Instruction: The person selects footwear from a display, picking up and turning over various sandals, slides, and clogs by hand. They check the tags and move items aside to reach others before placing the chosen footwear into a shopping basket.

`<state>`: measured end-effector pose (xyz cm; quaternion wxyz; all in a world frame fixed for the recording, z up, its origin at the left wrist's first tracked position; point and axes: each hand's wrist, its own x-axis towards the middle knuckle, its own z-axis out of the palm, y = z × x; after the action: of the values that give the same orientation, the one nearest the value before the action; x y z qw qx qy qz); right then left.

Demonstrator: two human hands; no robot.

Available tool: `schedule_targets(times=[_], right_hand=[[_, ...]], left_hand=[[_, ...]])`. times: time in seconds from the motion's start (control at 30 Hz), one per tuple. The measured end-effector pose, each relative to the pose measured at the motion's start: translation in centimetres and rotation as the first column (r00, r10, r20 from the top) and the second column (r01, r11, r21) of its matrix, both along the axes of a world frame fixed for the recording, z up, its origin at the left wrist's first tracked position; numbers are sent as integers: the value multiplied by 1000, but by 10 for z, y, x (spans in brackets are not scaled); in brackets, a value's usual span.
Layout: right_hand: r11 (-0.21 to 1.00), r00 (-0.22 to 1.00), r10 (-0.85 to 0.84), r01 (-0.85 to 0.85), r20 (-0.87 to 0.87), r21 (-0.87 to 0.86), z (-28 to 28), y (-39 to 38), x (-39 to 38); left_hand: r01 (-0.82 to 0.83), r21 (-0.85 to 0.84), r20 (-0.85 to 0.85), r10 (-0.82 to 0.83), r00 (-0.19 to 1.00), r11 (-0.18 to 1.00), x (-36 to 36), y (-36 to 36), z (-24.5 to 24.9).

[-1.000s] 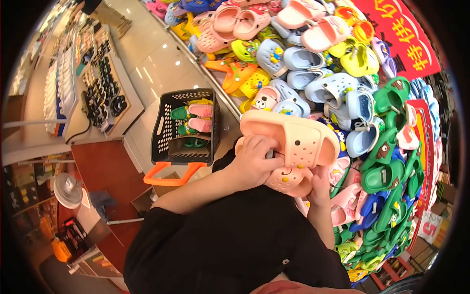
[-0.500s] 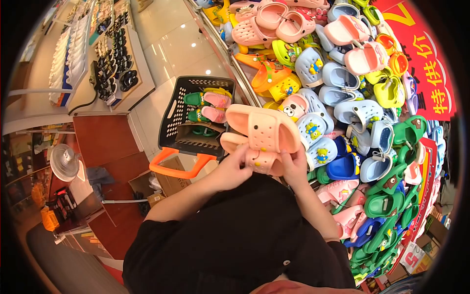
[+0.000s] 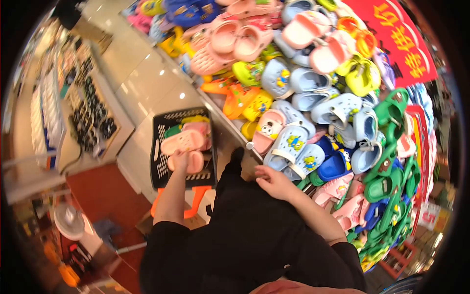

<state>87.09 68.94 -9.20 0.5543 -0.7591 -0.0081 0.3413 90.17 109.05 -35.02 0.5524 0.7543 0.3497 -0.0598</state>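
Note:
My left hand is closed on a pair of pale pink slippers, in the upper part of a black shopping basket. Green and yellow footwear shows partly beneath the slippers. Near the edge of the display, my right hand holds nothing, its fingers loosely bent and apart. Light blue clogs with cartoon charms lie just beyond it in the heap.
The basket's orange handle leans toward me. Clogs and slippers in many colours are piled on the display at the right, beside a red sign. At the left, a low shelf holds rows of dark shoes.
The pink slippers have moved from in front of my body, where both hands held them, left into the basket with my left hand. My right hand has let go. The view has shifted.

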Motion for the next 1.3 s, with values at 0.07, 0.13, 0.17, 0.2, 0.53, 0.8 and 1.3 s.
schedule_targets(times=[0.07, 0.13, 0.17, 0.2, 0.53, 0.8, 1.3], right_hand=[[1000, 1000, -5, 5, 3, -11, 7, -4, -3], [1000, 1000, -18, 18, 12, -22, 7, -9, -9], [999, 1000, -29, 29, -11, -19, 8, -12, -12], [998, 998, -57, 57, 2, -18, 10, -16, -14], [935, 941, -339, 337, -1, 114, 21, -60, -57], [779, 835, -544, 539, -81, 322, 14, -85, -88], [702, 754, -656, 629, -39, 334, 17, -95, -124]], left_hand=[[-16, 83, -25, 19, 1000, 996, 15, 12, 11], [-18, -70, -215, 2, 977, 997, 26, 30, 14], [69, 135, -210, -39, 977, 988, 28, 48, -17], [95, 137, -197, -67, 978, 986, 34, 47, -13], [7, 224, 148, -41, 988, 975, 84, -84, 73], [296, 287, 583, -411, 700, 911, 150, -198, 226], [390, 841, -77, -629, 774, 376, 319, -245, 318]])
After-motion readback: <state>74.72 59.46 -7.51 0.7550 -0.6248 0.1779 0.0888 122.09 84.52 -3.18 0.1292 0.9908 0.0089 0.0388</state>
